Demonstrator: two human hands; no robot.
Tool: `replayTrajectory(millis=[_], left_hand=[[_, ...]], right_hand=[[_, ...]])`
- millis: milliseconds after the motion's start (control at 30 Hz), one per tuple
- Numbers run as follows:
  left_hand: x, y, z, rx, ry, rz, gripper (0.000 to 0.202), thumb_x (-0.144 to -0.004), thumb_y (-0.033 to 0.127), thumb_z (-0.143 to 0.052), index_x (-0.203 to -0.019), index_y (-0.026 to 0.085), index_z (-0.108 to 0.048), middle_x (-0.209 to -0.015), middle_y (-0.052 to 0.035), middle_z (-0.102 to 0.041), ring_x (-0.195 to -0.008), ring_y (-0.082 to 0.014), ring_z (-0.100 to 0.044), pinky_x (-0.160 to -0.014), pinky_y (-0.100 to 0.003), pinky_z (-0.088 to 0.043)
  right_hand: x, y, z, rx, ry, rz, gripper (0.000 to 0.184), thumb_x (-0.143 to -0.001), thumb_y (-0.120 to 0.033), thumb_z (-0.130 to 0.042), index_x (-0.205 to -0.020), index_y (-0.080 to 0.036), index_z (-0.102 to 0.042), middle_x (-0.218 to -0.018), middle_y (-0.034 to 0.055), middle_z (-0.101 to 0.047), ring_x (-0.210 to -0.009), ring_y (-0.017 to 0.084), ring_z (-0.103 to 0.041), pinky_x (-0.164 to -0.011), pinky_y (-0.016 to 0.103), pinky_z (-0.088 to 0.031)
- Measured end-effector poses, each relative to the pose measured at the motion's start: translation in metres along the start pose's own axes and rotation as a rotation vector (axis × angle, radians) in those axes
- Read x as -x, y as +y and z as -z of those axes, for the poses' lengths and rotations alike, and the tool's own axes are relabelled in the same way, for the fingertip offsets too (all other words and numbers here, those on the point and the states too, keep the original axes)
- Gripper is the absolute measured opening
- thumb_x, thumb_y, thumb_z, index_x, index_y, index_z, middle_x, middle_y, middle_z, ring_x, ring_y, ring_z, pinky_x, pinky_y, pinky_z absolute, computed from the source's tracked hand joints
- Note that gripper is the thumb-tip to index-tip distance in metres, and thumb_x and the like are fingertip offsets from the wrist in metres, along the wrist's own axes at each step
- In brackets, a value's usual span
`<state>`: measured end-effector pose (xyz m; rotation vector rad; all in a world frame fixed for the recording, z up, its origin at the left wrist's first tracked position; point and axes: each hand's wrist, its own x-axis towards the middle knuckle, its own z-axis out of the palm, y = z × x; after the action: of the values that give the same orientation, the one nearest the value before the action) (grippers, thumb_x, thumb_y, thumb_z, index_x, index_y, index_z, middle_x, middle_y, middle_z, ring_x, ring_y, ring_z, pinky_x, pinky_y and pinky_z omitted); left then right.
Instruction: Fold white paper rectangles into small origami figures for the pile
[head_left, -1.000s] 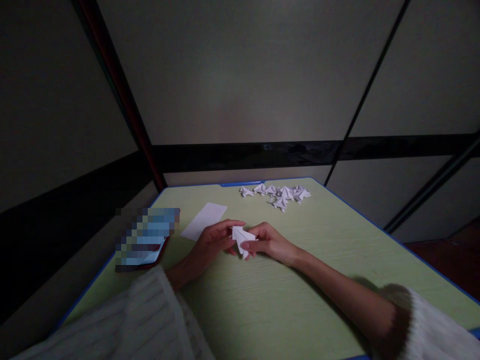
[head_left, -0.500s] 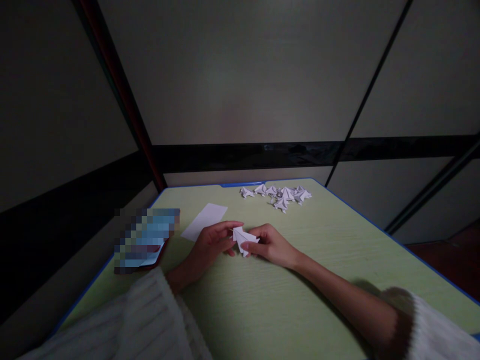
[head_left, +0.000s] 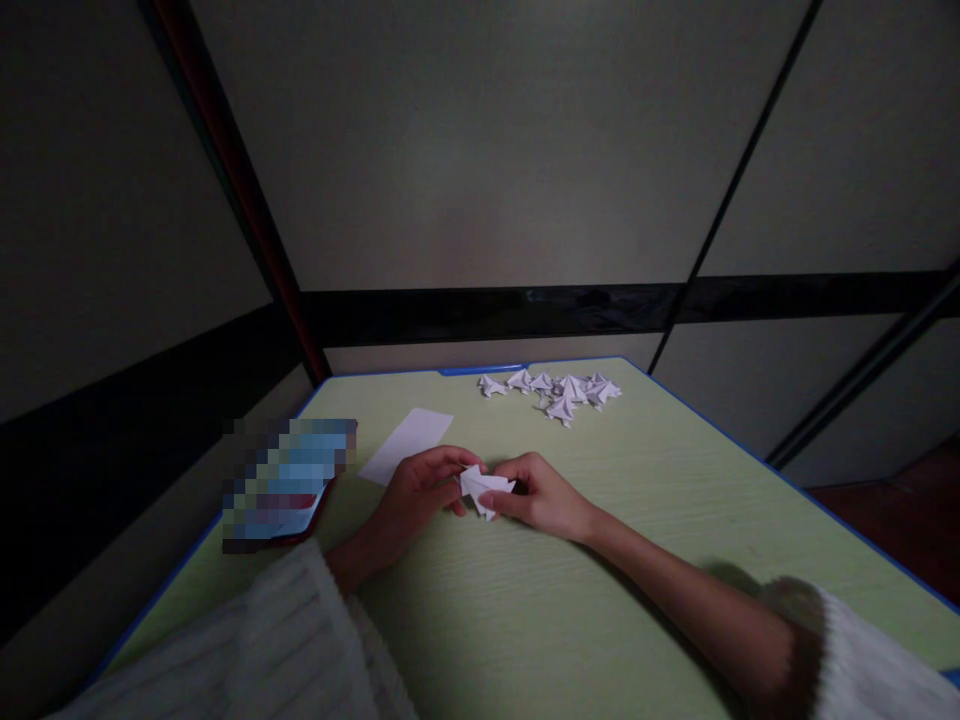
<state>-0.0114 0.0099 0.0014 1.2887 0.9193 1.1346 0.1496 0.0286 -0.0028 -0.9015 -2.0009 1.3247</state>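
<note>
A small folded piece of white paper [head_left: 477, 487], an origami figure with pointed flaps, is held above the table's middle. My right hand [head_left: 541, 497] pinches its right side, thumb on the near face and fingers behind. From the left, my left hand [head_left: 427, 485] grips the other end between thumb and fingers; its fingertips are partly hidden behind the paper. A flat white paper sheet [head_left: 405, 447] lies on the table just beyond my left hand. Several finished-looking white origami figures [head_left: 571, 390] with pointed legs sit clustered at the far side.
A phone or tablet [head_left: 292, 480] with a red edge and blurred screen lies at the left of the pale green table [head_left: 675, 480]. Blue trim [head_left: 487, 370] borders the tabletop. Light panels with a black band [head_left: 480, 310] stand right behind it.
The folded paper has tilted flatter and dropped slightly in my hands. Both hands keep hold of it; the other things stay in place.
</note>
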Motion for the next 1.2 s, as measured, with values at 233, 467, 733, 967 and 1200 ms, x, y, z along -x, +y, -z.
replayTrajectory(millis=[233, 467, 733, 967, 1200], left_hand=[[0.0, -0.001, 0.004, 0.052, 0.01, 0.043, 0.025, -0.063, 0.019, -0.052, -0.085, 0.015, -0.063, -0.08, -0.0053, -0.064, -0.067, -0.0154, -0.056, -0.047, -0.022, -0.045], [-0.002, -0.003, 0.007, -0.061, 0.078, -0.031, 0.024, -0.06, 0.019, -0.057, -0.083, 0.015, -0.062, -0.072, -0.0034, -0.063, -0.067, -0.0154, -0.056, -0.048, -0.021, -0.045], [-0.001, 0.003, 0.004, -0.09, 0.116, 0.021, 0.019, -0.066, 0.027, -0.053, -0.077, 0.014, -0.062, -0.069, -0.0018, -0.06, -0.065, -0.0134, -0.055, -0.052, -0.021, -0.045], [0.0, 0.007, 0.0, -0.112, 0.036, 0.134, 0.016, -0.059, 0.027, -0.056, -0.054, 0.012, -0.055, -0.049, 0.0022, -0.051, -0.045, -0.0075, -0.043, -0.042, -0.018, -0.034], [0.003, 0.009, -0.003, -0.168, 0.011, 0.179, 0.018, -0.058, 0.029, -0.055, -0.051, 0.013, -0.049, -0.041, 0.0064, -0.041, -0.038, -0.004, -0.03, -0.038, -0.017, -0.018]], right_hand=[[-0.001, 0.002, 0.0, 0.034, 0.05, 0.023, 0.019, -0.067, -0.021, -0.052, -0.052, -0.01, -0.05, -0.047, -0.0044, -0.036, -0.043, 0.004, -0.029, -0.041, 0.017, -0.022], [-0.002, 0.001, 0.002, -0.005, 0.065, -0.012, 0.018, -0.068, -0.022, -0.052, -0.056, -0.008, -0.055, -0.047, -0.0028, -0.043, -0.043, 0.004, -0.033, -0.041, 0.017, -0.023], [0.0, 0.0, 0.002, -0.068, -0.064, 0.026, 0.019, -0.066, -0.023, -0.053, -0.055, -0.008, -0.054, -0.049, -0.0017, -0.047, -0.045, 0.005, -0.037, -0.044, 0.017, -0.027], [0.004, 0.0, 0.003, 0.135, -0.144, 0.101, 0.017, -0.068, -0.021, -0.051, -0.057, -0.008, -0.055, -0.049, -0.0024, -0.044, -0.045, 0.005, -0.035, -0.042, 0.016, -0.026], [0.007, -0.003, -0.001, 0.448, -0.103, 0.25, 0.018, -0.07, -0.018, -0.047, -0.052, -0.012, -0.046, -0.047, -0.005, -0.034, -0.043, 0.004, -0.03, -0.042, 0.017, -0.023]])
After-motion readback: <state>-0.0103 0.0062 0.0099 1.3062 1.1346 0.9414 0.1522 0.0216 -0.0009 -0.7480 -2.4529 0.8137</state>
